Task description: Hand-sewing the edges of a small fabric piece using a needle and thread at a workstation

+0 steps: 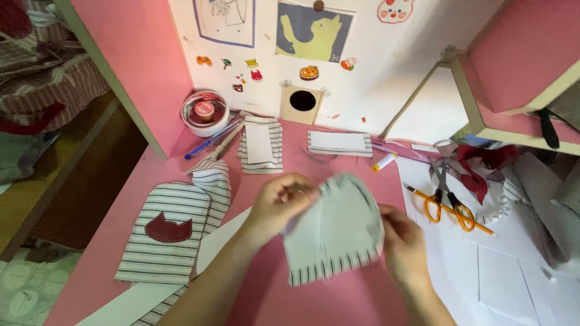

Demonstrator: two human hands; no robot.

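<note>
**Both hands hold a striped fabric piece above the pink table**

Both hands meet around one striped fabric piece point(334, 232), held just above the pink table point(338, 296) near the middle of the scene. Left hand point(279, 204) pinches the piece's upper left corner, fingers curled closed on the cloth. Right hand point(403, 241) grips its right edge, fingers folded over the rim; the picture is blurred there, so the exact pinch is hard to tell. The piece hangs between them, pale side up, its striped hem showing along the near edge.

To the left lies a larger striped panel with a dark red cat shape point(166, 232), well apart from the hands. Farther back sit two small striped rectangles point(261, 145) and point(339, 143), a roll of tape point(204, 112) and a blue pen point(211, 140). On the right, orange-handled scissors point(446, 202) rest on white paper point(501, 271), crossed by an orange pencil point(453, 210), near red scraps point(480, 169).
</note>
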